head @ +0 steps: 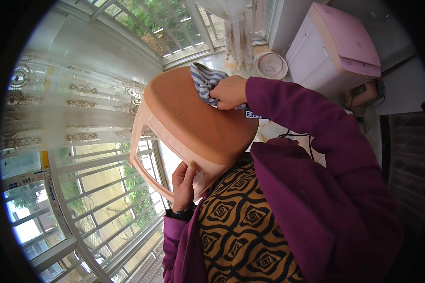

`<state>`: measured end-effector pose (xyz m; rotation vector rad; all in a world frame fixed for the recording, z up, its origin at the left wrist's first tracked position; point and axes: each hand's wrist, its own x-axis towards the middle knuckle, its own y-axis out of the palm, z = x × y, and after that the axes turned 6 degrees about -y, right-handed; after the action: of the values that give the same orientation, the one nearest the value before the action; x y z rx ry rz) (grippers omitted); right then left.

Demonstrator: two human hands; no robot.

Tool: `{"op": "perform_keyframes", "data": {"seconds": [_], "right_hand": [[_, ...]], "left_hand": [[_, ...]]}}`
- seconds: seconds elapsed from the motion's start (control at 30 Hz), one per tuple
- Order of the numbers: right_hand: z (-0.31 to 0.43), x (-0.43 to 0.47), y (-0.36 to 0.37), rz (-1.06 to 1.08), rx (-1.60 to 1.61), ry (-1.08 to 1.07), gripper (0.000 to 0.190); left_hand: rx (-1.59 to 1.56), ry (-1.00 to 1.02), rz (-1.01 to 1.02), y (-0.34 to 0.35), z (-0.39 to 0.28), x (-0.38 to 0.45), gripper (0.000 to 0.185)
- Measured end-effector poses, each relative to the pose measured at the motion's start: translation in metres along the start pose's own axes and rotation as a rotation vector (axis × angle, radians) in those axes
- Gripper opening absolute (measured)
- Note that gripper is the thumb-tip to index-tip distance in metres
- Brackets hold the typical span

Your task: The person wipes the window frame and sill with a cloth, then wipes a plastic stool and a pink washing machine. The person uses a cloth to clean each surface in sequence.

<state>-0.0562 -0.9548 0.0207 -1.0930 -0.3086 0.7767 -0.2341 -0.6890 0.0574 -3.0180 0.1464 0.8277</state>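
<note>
An orange-brown plastic stool (187, 109) with a textured seat and paler legs is tilted up in front of my body. My left hand (183, 182) grips its pale side frame just below the seat edge, with the thumb on the outside. In my right hand (231, 92) is a bunched blue-grey and white striped cloth (205, 79), which lies against the seat near its far edge. A small printed label hangs below my right hand. The stool's underside is hidden.
Windows with metal bars (109, 198) and a sheer embroidered curtain (81, 102) are on the left. A pink and white appliance (333, 46) stands at the upper right, beside a round white basin (269, 65) on the floor. A dark cable (297, 134) runs near my right sleeve.
</note>
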Motion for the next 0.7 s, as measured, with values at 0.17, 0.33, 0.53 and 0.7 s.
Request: {"op": "perform_keyframes", "data": {"seconds": [0.17, 0.33, 0.53, 0.7], "right_hand": [[-0.023, 0.008, 0.007, 0.289, 0.404, 0.005, 0.043], [-0.055, -0.007, 0.033, 0.136, 0.378, -0.437, 0.029], [-0.036, -0.031, 0.069, -0.019, 1.968, 0.299, 0.025], [-0.033, -0.021, 0.053, 0.073, 1.136, 0.155, 0.025]], "left_hand": [[0.123, 0.067, 0.083, -0.006, 0.002, 0.001, 0.026], [0.125, 0.04, 0.074, -0.014, 0.007, 0.0, 0.028], [0.099, 0.03, -0.003, -0.007, 0.007, 0.0, 0.03], [0.092, 0.023, -0.002, -0.007, 0.007, 0.0, 0.031]]}}
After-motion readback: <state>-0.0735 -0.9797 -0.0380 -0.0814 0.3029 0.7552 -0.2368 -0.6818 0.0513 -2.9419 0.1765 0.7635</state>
